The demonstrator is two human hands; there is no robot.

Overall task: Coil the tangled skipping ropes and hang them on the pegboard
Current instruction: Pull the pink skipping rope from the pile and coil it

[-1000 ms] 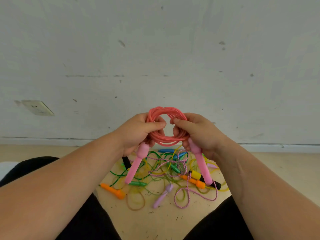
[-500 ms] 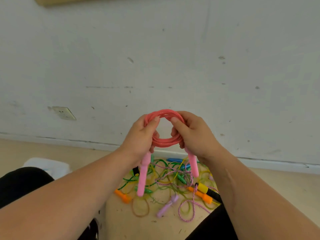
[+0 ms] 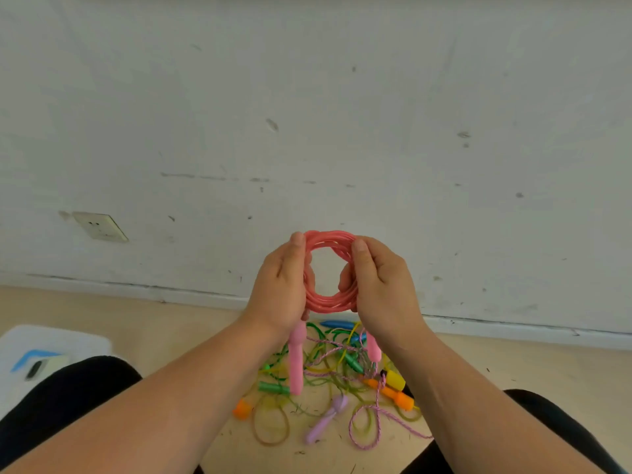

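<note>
A person in black trousers point(image 3: 68, 388) is sitting on the floor point(image 3: 513, 364), both forearms reaching forward. Below the hands, between the knees, the remaining tangled ropes point(image 3: 337, 372) are lying in a loose heap of green, yellow and pink-speckled cord, with orange, green, yellow, blue and lilac handles poking out.

Above that heap, the left hand point(image 3: 280, 289) and right hand point(image 3: 379, 289) are gripping opposite sides of the pink skipping rope point(image 3: 328, 304), fingers curling round the bundled loops and thumbs standing upright against the front. The rope is wound into a small round coil held upright between the hands, and its two pink handles point(image 3: 297, 357) are dangling beneath the hands, just over the heap.

Nothing appears to be binding the coil, so a slackening grip on either side is likely to let the springy loops burst apart. The hanging handles are also at risk of snagging the cords below if the hands dip.

No basket or box is showing. Well left of the left hand, a white sheet point(image 3: 78, 340) is carrying a small dark-and-pale item that cannot be made out.

Beyond the hands, a scuffed white wall point(image 3: 342, 114) is rising, with a socket point(image 3: 100, 226) to the upper left. No pegboard is in view.
</note>
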